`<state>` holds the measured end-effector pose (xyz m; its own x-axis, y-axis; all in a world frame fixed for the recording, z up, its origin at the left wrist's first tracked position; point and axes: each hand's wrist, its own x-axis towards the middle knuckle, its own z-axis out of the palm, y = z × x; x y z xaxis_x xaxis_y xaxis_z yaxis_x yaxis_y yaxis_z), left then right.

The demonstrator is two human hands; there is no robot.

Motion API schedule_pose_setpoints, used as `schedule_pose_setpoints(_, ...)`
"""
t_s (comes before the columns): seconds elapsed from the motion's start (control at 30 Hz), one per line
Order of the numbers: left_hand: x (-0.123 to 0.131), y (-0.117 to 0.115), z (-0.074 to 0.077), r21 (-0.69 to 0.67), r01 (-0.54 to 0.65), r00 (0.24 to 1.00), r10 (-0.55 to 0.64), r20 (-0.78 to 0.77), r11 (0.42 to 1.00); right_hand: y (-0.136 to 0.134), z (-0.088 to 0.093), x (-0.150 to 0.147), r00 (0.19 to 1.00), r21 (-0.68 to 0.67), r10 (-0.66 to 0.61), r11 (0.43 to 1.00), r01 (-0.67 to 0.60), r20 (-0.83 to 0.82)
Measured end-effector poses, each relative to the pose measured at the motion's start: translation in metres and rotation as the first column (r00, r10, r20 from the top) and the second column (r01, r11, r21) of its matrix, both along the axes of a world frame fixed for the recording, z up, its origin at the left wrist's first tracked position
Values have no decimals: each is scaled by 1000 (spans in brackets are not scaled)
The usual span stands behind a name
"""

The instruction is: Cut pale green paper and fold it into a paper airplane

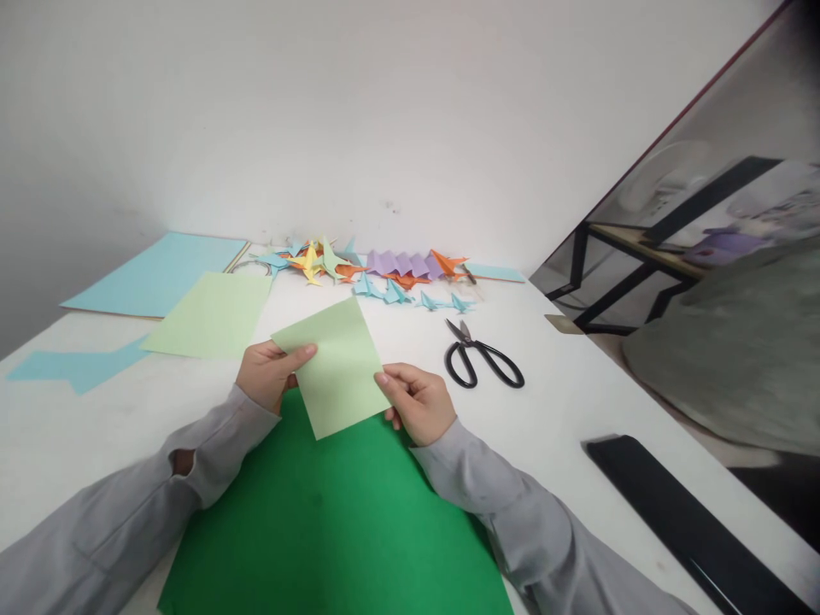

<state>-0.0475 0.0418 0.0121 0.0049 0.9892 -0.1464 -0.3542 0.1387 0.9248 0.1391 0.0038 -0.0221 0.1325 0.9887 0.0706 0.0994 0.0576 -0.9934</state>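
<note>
Both hands hold one light green paper square (pixel 334 366) above a large dark green sheet (pixel 333 521) on the white table (pixel 576 427). My left hand (pixel 269 374) pinches the square's left corner, thumb on top. My right hand (pixel 419 401) pinches its right edge, fingers curled. The square is tilted, with one corner pointing away from me.
Black scissors (pixel 482 360) lie right of the hands. Another light green sheet (pixel 211 314), light blue sheets (pixel 157 273) and a blue offcut (pixel 80 366) lie at the left. Folded paper figures (pixel 377 269) line the wall. A black strip (pixel 685 525) lies near the right edge.
</note>
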Motion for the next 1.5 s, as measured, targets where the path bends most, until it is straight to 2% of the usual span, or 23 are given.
schedule_pose_setpoints(0.1,4,-3,0,-26,31,999,-30,26,999,4,0,2,1000,30,-24,999,23,13)
schedule_pose_setpoints(0.23,13,-13,-3,-86,181,982,-175,69,980,7,1,2,999,7,-38,999,38,-24)
schedule_pose_setpoints(0.3,17,-17,-5,-92,208,975,-199,97,974,7,1,2,999,-9,-37,999,36,-20)
schedule_pose_setpoints(0.53,17,-11,-8,-99,158,980,-144,136,982,2,7,1,990,28,-27,999,23,141)
schedule_pose_setpoints(0.8,21,-15,0,-188,156,970,-114,214,970,-2,7,-2,978,3,62,998,-64,197)
schedule_pose_setpoints(0.9,21,-14,0,-192,125,969,-78,232,973,0,4,2,959,30,23,999,-33,283)
schedule_pose_setpoints(0.97,19,-12,-1,-192,101,973,-57,224,976,5,3,12,904,121,-102,991,56,416)
schedule_pose_setpoints(1.0,17,-11,-2,-196,99,975,-55,217,976,9,2,18,844,182,-191,977,113,501)
schedule_pose_setpoints(1.1,15,-8,-2,-205,94,979,-53,197,974,21,3,42,567,293,-442,894,338,695)
schedule_pose_setpoints(1.17,14,-8,1,-213,75,982,-35,187,974,27,4,55,346,297,-503,813,501,792)
schedule_pose_setpoints(1.2,14,-8,2,-217,62,983,-22,183,974,29,5,61,267,274,-493,772,574,828)
schedule_pose_setpoints(1.23,15,-8,3,-219,50,984,-10,180,974,31,6,64,226,228,-461,736,637,858)
schedule_pose_setpoints(1.3,15,-8,6,-222,37,983,4,181,974,33,7,70,246,94,-373,696,712,895)
schedule_pose_setpoints(1.37,15,-8,7,-225,36,983,6,185,974,33,9,73,306,-12,-303,691,722,903)
schedule_pose_setpoints(1.5,14,-7,8,-236,37,983,7,186,971,31,9,78,343,-58,-254,723,688,904)
